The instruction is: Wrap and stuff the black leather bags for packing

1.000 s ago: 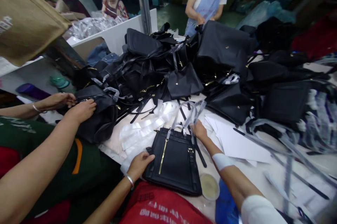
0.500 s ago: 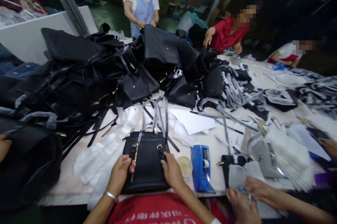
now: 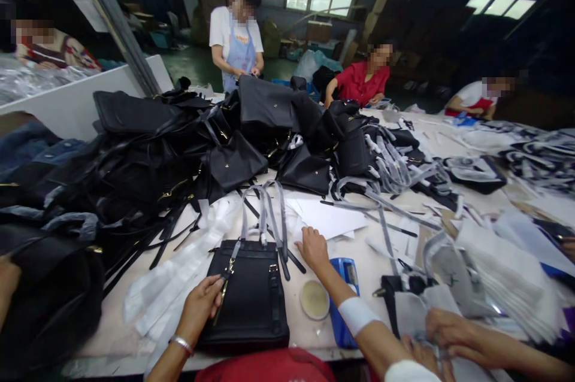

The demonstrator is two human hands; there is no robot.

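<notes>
Left hand [image 3: 203, 303] is gripping black zip-pocket bag [image 3: 253, 298] near its gold zipper | right hand [image 3: 313, 248] is extending beside white paper sheets [image 3: 335, 218] | blue tape dispenser [image 3: 340, 331] is sitting nearby

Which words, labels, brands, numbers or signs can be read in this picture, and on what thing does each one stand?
No text can be read for certain.
Blue apron: orange lettering on the chest, too small and blurred to read.
Black bag at the left hand: no readable text shows.
</notes>
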